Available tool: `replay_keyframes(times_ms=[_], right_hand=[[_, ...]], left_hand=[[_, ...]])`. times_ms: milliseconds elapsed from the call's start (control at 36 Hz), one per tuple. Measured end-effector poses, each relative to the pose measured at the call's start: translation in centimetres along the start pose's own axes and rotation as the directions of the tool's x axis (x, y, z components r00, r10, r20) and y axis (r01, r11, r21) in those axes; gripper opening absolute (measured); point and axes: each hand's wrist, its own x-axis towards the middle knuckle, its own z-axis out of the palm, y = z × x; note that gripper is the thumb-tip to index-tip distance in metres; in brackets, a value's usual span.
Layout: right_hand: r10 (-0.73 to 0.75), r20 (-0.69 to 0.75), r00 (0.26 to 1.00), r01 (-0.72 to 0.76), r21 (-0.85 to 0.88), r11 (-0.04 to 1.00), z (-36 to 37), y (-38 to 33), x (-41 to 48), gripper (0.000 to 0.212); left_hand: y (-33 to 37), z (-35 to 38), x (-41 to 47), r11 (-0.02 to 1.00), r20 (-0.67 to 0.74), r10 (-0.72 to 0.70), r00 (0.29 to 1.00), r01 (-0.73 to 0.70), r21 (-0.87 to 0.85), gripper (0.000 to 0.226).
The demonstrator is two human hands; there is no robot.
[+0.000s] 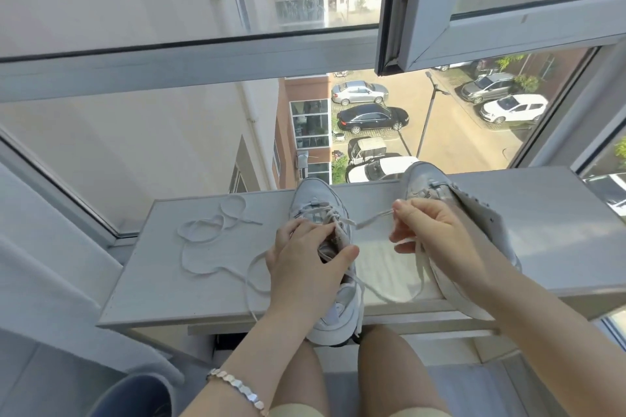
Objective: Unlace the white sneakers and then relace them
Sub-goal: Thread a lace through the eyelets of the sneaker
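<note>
Two white sneakers stand on a narrow white table (542,230) by the window. The left sneaker (315,203) is partly laced, and my left hand (301,261) grips it around the tongue and collar. My right hand (426,230) pinches that sneaker's lace (369,222) near its tip, stretched taut to the right of the eyelets. The lace's other part loops down over the table edge. The right sneaker (430,183) lies tilted behind my right hand, its side facing up. A loose white lace (203,234) lies coiled on the table's left part.
An open window sash (474,10) hangs above the table's right side. The window glass rises right behind the table, with parked cars far below. My knees are under the table's front edge. A grey-blue cushion or seat (135,393) sits at the lower left.
</note>
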Motion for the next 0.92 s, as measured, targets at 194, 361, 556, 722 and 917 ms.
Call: replay_keyframes(times_ms=[194,361,556,722,917], right_hand=[[0.070,0.174,0.982,-0.140,0.430,0.892,0.4,-3.2,-0.7,0.024],[0.064,0.117,0.991,-0.106,0.395,0.913,2.2,-3.7,-0.4,0.016],[0.091,-0.049,0.995,-0.047,0.568,0.822,1.6,-3.2,2.3,0.019],[0.191,-0.081,0.978,-0.129,0.483,0.866,1.9,-1.9,4.0,0.021],[0.025,0.078,0.997,0.016,-0.480,0.877,4.4,0.2,2.0,0.023]], left_hand=[[2.1,-0.7,-0.9,0.952,-0.156,0.195,0.968,-0.225,-0.208,0.027],[4.6,-2.8,-2.1,0.651,0.281,0.214,0.936,0.078,-0.755,0.010],[0.2,-6.2,-0.5,0.634,0.289,0.022,0.957,0.210,-0.744,0.029],[-3.0,-8.2,1.7,0.368,0.358,-0.237,0.903,0.425,-0.827,0.036],[-2.3,-7.1,2.5,-0.003,0.366,-0.271,0.890,0.380,-0.925,0.030]])
